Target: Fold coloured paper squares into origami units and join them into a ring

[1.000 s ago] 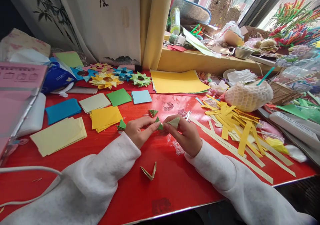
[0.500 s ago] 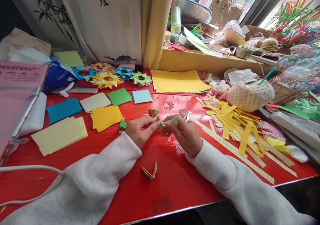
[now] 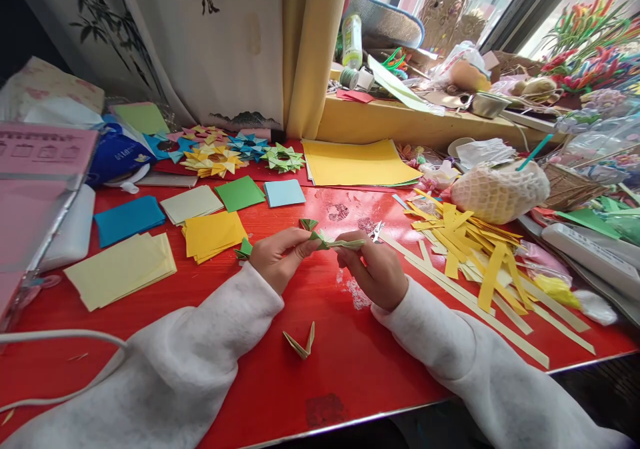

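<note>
Between my two hands stretches a small folded piece of green origami paper (image 3: 345,243), darker green at its left end and pale green at its right. My left hand (image 3: 280,256) pinches the darker end between thumb and fingers. The pale end is gripped by my right hand (image 3: 376,268). Two dark green folded pieces lie near my left hand: one folded triangle (image 3: 309,224) just beyond it and another folded piece (image 3: 244,249) by its knuckles. Closer to me, a cream folded paper piece (image 3: 300,342) rests on the red table in a V shape.
Paper stacks, among them a yellow stack (image 3: 213,236) and a blue stack (image 3: 129,220), lie at left. Finished origami rings (image 3: 213,159) sit at the back. Scissors (image 3: 376,231) lie beyond my right hand, beside cut paper strips (image 3: 493,276). A white cable (image 3: 65,334) crosses the left.
The pale green end in my right hand has turned from a broad face to a thin edge-on strip. Both hands stay nearly in the same place.
</note>
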Demonstrator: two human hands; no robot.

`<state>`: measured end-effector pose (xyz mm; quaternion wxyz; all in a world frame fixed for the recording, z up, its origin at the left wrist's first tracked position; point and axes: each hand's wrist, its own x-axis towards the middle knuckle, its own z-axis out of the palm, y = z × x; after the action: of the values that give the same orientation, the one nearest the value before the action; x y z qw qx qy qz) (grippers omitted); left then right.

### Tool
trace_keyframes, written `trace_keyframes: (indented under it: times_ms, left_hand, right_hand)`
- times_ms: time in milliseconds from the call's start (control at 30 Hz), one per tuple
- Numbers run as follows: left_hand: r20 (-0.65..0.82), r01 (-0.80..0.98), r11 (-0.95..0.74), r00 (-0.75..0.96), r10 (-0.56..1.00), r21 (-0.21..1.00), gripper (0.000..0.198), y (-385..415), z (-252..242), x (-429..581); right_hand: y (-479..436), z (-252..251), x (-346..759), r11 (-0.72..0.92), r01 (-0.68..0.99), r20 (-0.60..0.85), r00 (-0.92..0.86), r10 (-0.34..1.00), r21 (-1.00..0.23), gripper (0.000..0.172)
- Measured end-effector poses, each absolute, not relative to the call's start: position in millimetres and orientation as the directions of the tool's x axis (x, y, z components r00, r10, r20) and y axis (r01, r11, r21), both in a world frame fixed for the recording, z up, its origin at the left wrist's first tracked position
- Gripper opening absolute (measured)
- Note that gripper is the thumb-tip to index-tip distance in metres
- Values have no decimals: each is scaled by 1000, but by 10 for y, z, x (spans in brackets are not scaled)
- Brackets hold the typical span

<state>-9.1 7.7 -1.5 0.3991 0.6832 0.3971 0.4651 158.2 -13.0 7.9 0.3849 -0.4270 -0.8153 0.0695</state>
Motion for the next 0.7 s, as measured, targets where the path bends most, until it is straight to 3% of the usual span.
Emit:
trace_keyframes:
  times_ms: [167, 700]
  left_hand:
    - [342, 129, -379, 237, 909, 916, 21, 93, -52, -84]
    - [353, 141, -394, 250, 902, 908, 19, 87, -19, -85]
  right_hand:
    - [-133, 77, 1577, 631, 671, 601, -333, 726, -390, 11]
    - [-142, 80, 1575, 627, 662, 576, -345, 741, -410, 12]
